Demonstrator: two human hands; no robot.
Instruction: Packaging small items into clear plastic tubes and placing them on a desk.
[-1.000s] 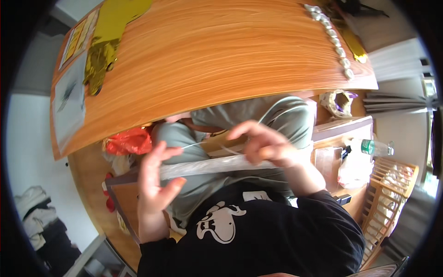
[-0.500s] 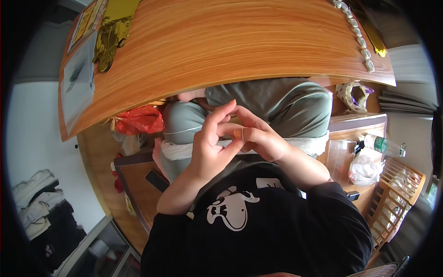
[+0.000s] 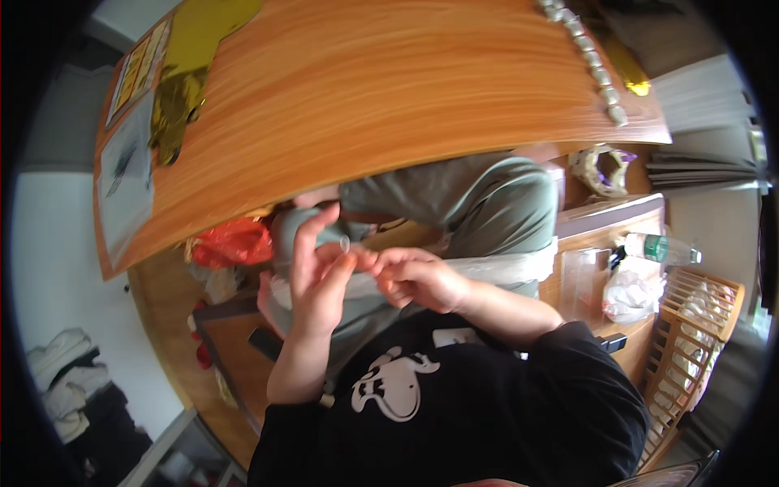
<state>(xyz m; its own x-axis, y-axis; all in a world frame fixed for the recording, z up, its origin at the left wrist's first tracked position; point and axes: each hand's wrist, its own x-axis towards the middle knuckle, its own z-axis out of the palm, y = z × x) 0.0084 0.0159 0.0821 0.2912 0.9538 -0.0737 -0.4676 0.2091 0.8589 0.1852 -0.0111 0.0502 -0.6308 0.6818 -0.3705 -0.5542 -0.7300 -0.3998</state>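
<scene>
My left hand is raised over my lap, index finger stretched up, its thumb and other fingers pinched together. A small loop of thin white thread stands up from that pinch. Close beside it, fingertips meeting the left hand's, my right hand is closed with its fingers curled and pinched. What lies between the right fingers is hidden and blurred. Below both hands a long white bundle, like a skein of thread, stretches across my lap over the grey-green trousers.
Ahead is a wooden table with gold foil, a clear plastic sleeve and a row of small white bundles. A red plastic bag lies left; a bottle, white bag and wooden-slatted basket stand right.
My hands have moved lower and left, and the right has drawn to the side of the left. My left index finger now points up; the view has shifted slightly.
</scene>
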